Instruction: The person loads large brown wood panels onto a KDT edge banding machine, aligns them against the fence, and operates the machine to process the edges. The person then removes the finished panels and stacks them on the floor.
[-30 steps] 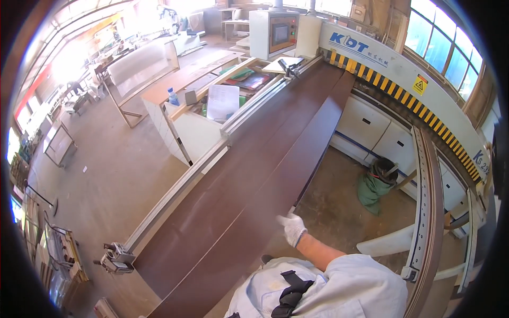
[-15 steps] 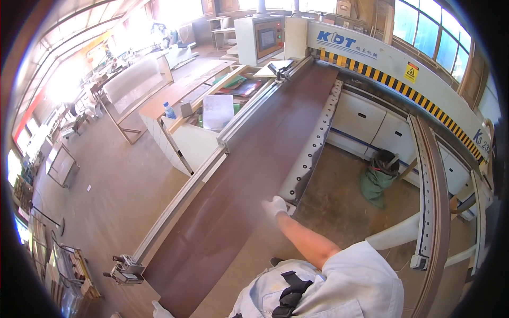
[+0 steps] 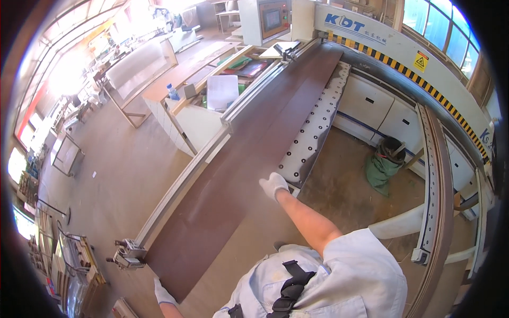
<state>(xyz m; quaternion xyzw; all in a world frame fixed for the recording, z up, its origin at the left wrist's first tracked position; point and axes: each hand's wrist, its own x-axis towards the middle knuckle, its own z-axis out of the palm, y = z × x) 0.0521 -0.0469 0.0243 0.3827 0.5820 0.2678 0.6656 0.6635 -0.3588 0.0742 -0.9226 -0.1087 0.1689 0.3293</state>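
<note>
A long dark brown board point(image 3: 222, 175) lies on the cutting machine's table, running from near my body away under the machine's beam. At its right edge is my right hand point(image 3: 274, 185) in a white glove, fingers curled on the edge beside the near end of the dotted white table point(image 3: 305, 151). My left hand point(image 3: 164, 293), also gloved, rests along the board's near end at the lower left, its fingers stretched out. The metal fence rail point(image 3: 183, 185) runs along the board's left side, with a clamp-like stop point(image 3: 129, 254) at its near end.
A striped white beam point(image 3: 392, 53) spans the far side, beside a control cabinet point(image 3: 273, 21). A second support arm point(image 3: 432, 180) stands at right. Between them sits a bin with a green bag point(image 3: 383, 169). A frame bench with papers point(image 3: 222, 93) stands left of the rail.
The board has shifted left toward the rail, so more of the dotted table shows on its right. My left hand has come further into view. My right hand stays at the edge.
</note>
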